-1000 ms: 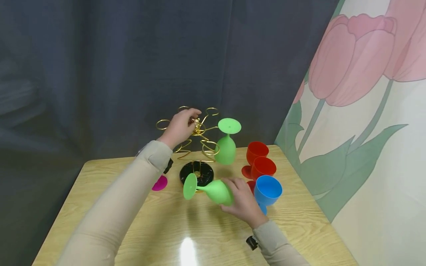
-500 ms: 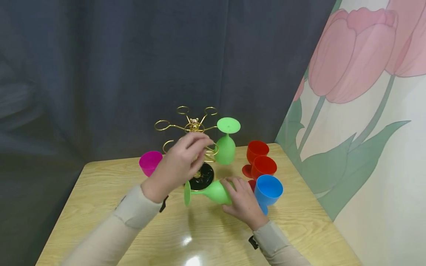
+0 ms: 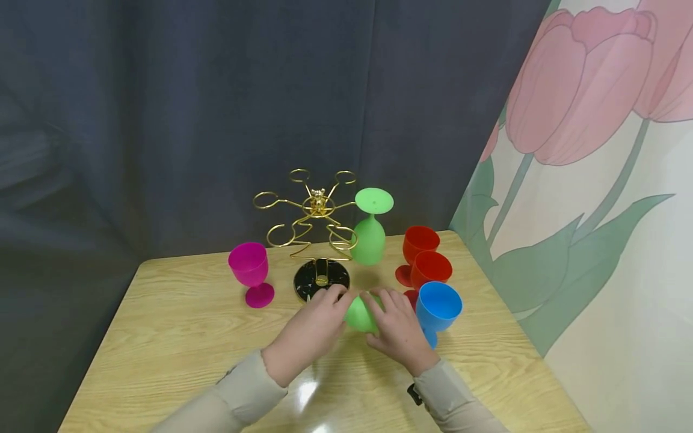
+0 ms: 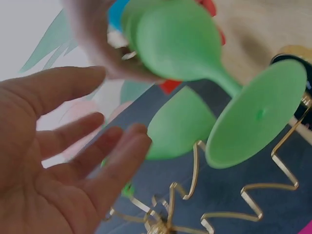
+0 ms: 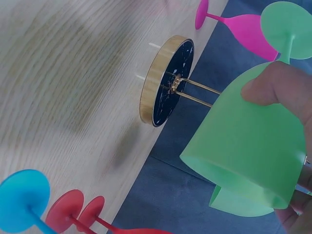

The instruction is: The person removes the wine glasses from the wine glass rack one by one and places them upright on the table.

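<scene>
My right hand (image 3: 400, 329) grips a green plastic goblet (image 3: 360, 316) by its bowl, tipped on its side above the table. In the right wrist view, the thumb lies along the goblet's bowl (image 5: 243, 131) and its mouth faces the camera's lower left. My left hand (image 3: 310, 332) is beside the goblet's stem end, hiding the foot in the head view. In the left wrist view its fingers (image 4: 73, 131) are spread, apart from the goblet (image 4: 178, 41). Behind stands a gold wire rack (image 3: 318, 207), with another green goblet (image 3: 369, 240) hanging upside down from its right arm.
The rack's round black base (image 3: 308, 282) rests on the wooden table (image 3: 178, 325). A magenta goblet (image 3: 250, 264) stands left of it. To the right are two red goblets (image 3: 431, 270) and a blue goblet (image 3: 438, 310). A dark curtain (image 3: 216, 120) hangs behind.
My left hand has let go of the rack's top and come down toward the held goblet's stem. The right hand keeps its grip; the goblet has turned slightly.
</scene>
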The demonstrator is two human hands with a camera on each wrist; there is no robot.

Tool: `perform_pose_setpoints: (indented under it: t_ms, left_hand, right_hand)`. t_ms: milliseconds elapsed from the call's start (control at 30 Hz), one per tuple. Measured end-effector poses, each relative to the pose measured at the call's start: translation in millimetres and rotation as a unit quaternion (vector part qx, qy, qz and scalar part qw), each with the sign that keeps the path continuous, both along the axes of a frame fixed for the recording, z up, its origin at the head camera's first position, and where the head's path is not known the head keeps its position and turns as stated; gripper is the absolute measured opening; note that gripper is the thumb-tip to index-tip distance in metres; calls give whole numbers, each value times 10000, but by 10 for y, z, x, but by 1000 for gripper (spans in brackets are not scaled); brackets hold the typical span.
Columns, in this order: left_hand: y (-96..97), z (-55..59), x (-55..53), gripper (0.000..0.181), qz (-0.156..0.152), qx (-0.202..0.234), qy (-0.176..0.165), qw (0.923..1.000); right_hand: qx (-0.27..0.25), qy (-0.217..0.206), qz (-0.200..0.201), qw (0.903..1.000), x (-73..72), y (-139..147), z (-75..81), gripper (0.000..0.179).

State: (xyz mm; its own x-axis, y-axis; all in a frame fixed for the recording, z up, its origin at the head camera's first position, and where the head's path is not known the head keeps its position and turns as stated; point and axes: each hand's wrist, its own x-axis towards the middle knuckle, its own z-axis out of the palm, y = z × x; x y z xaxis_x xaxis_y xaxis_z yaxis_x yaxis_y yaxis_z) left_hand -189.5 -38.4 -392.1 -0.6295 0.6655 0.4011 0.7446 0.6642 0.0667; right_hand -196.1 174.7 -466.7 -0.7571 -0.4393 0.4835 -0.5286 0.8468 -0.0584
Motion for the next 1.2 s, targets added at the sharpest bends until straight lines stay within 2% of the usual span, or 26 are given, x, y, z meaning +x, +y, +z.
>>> perform_pose_setpoints:
  t_ms: [133, 233, 333, 567, 700, 967, 1200]
  left_hand:
    - [78, -155, -21, 48, 383, -892, 502, 9940]
    - [136, -264, -30, 46, 677, -1255, 559, 9882]
    - [192, -350, -32, 41, 951, -1218, 371, 9873]
    - [265, -458, -27, 22, 1447, -1199, 490, 9810]
    - [266, -544, -57, 16, 1577, -1147, 397, 9800]
    - [253, -690, -141, 15, 1608, -1262, 1058, 9732]
    - [218, -722, -157, 14, 1501, -1455, 1229, 9701]
  right_hand:
    - [81, -83, -15, 9999, 12, 3, -5, 77]
    - [153, -100, -15, 9998, 23, -1, -11, 75]
    - [207, -59, -37, 9998, 31, -8, -11, 74]
    - [315, 160, -11, 9994, 50, -35, 0, 73]
    - [337, 256, 32, 9991, 57, -48, -7, 70]
    - [393, 223, 37, 9990, 68, -62, -31, 72]
    - [469, 92, 14, 9989, 77, -75, -58, 70]
